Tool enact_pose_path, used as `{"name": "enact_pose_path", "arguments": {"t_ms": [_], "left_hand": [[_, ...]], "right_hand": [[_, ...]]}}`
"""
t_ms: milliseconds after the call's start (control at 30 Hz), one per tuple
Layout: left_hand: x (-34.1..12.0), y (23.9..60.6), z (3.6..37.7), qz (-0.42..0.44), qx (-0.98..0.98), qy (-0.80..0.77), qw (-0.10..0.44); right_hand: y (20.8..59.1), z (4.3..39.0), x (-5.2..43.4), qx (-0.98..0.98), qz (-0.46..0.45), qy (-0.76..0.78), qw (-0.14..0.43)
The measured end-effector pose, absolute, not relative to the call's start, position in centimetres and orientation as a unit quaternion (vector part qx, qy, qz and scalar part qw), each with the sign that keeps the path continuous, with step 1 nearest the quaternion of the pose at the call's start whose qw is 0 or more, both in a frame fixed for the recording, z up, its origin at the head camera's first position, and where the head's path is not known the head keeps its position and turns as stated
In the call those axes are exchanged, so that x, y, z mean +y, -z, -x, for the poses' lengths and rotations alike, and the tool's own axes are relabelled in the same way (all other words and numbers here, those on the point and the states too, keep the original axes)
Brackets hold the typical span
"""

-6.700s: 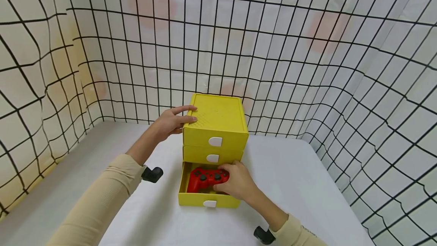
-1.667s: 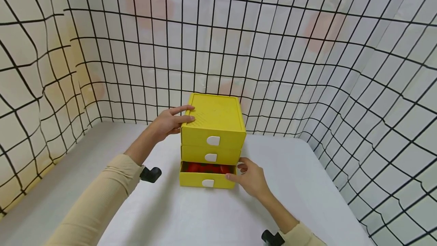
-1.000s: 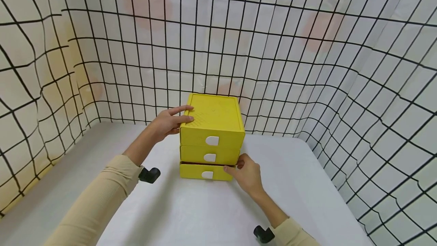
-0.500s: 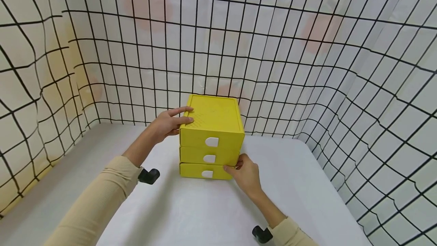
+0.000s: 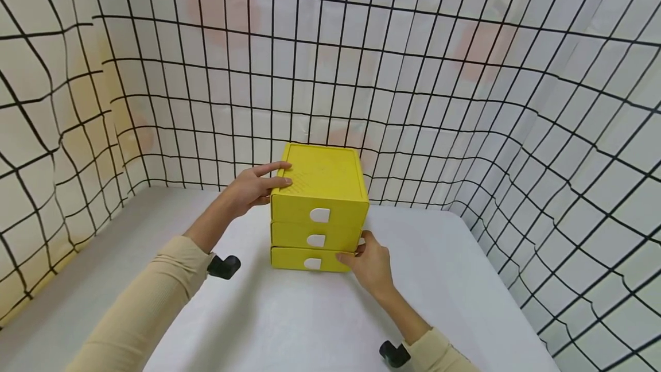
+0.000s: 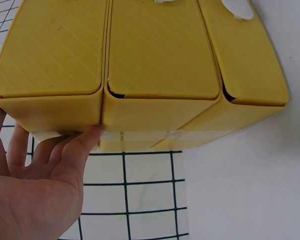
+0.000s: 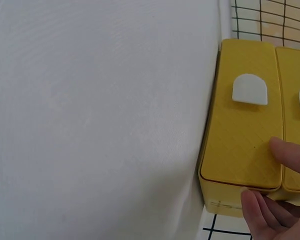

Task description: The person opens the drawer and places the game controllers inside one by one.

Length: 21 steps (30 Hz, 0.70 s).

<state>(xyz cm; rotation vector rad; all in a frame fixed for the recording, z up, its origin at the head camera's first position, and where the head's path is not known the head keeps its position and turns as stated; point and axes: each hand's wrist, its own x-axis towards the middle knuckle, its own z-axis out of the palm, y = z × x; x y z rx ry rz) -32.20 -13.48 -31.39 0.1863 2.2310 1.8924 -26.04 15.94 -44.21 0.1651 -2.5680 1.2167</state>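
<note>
A yellow three-drawer box [image 5: 325, 171] stands mid-table in the head view, each drawer front bearing a white tab handle. All three fronts look pushed in, the bottom drawer [image 5: 289, 258] included. My left hand [image 5: 250, 191] rests on the box's upper left edge, two digits lying on top. Its other fingers touch the side wall in the left wrist view. My right hand [image 5: 374, 266] holds the lower right corner: the thumb [image 7: 290, 152] presses the bottom drawer's front and the fingers [image 7: 255, 210] bend against the side. The red game controller is hidden inside.
Black grid mesh [image 5: 330, 62] over white cloth walls the back and both sides. A white-covered table [image 5: 289, 326] carries the box. Each wrist has a small black camera, the left camera [image 5: 224, 267] and the right camera [image 5: 395, 355].
The bottom drawer, once wide open with the right hand on a red game controller in it, has slid in until flush. The right hand moved to the corner; the left hand stayed put.
</note>
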Motion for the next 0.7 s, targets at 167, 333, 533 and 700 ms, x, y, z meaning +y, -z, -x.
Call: {"name": "enact_pose_path", "arguments": {"t_ms": [167, 333, 533, 700], "left_hand": [[-13.55, 31.45, 32.15, -0.069, 0.749, -0.650, 0.105], [-13.25, 31.35, 32.03, -0.060, 0.743, -0.659, 0.101], [-12.93, 31.27, 31.75, -0.043, 0.751, -0.651, 0.097], [-12.82, 31.22, 31.72, -0.039, 0.758, -0.644, 0.095]], "right_hand": [[44.14, 26.31, 15.78, -0.890, -0.059, -0.425, 0.153], [43.92, 26.40, 15.74, -0.887, -0.065, -0.426, 0.166], [43.86, 26.37, 15.80, -0.891, -0.063, -0.422, 0.158], [43.82, 26.34, 15.97, -0.888, -0.068, -0.428, 0.155]]}}
